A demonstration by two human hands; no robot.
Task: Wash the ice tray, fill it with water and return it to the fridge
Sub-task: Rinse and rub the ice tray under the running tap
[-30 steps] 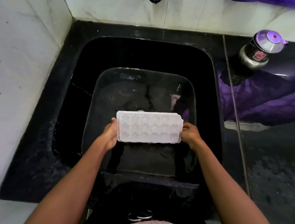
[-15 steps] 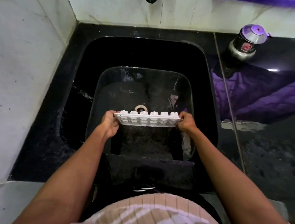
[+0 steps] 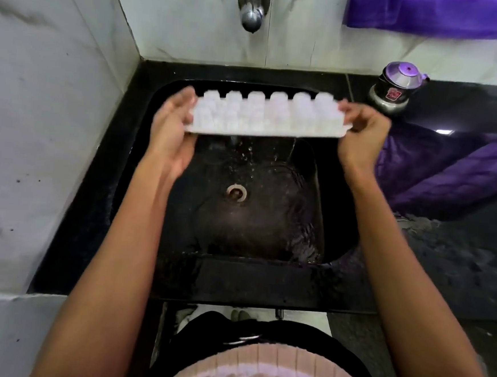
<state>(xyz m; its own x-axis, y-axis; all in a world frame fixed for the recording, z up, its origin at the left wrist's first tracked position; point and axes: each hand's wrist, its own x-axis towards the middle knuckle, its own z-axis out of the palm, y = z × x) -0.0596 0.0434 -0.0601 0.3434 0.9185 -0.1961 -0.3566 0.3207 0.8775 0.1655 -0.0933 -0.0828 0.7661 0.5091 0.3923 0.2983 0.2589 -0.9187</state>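
A home kitchen: a black stone sink [image 3: 342, 195] set in a dark bench [image 3: 458, 264], wall tap [image 3: 250, 16] at top centre, marble-tiled walls [image 3: 39, 112].

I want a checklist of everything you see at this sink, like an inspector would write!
Surface: black sink set in a black counter, wet, drain showing.
Job's things: white ice tray held over the sink, cup bottoms facing the camera, water running off its lower edge.
Clutter: purple-lidded steel container on the counter.
Grippers: left hand and right hand each hold one end of the tray.
Cables: nothing seen.
Surroundings: wall tap, marble walls, purple cloth hanging at upper right.
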